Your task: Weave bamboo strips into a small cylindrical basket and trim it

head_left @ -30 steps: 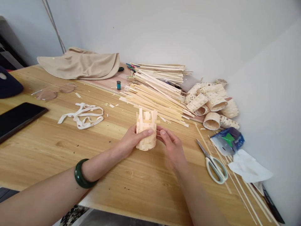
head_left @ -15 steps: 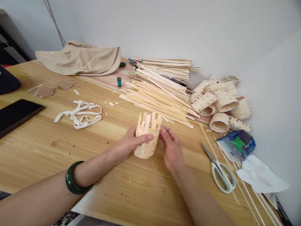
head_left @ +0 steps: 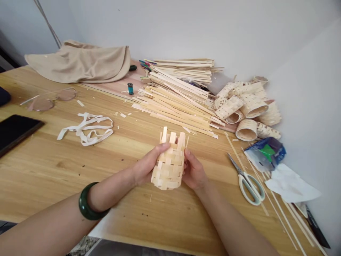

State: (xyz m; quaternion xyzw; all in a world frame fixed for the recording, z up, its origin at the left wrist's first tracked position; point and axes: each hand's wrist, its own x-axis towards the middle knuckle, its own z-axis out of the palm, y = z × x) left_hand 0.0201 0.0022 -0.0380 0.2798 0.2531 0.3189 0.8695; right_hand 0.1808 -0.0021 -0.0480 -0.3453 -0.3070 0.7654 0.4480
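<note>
Between my two hands is a small woven basket [head_left: 169, 170] of pale flat strips, round in shape, with several strip ends standing up from its top. My left hand [head_left: 148, 163] grips it from the left, thumb lying near the upper rim and fingers hidden behind. On the other side my right hand [head_left: 195, 170] holds its right wall, the thumb pressed by the rim and the other fingers mostly hidden behind the weave. A dark green bangle [head_left: 89, 202] circles my left wrist.
Bundles of flat strips [head_left: 178, 103] lie toward the wall. Finished woven tubes [head_left: 246, 130] are heaped at the right, above a blue packet [head_left: 266, 154] and scissors [head_left: 249, 185]. Leftward are white tape [head_left: 90, 128], a thread spool [head_left: 130, 89], glasses [head_left: 53, 101], a phone [head_left: 18, 133] and beige cloth [head_left: 80, 64].
The basket has turned and come a little nearer. My left thumb has shifted up toward the rim, and my right hand now holds the side wall. The camera view has shifted slightly.
</note>
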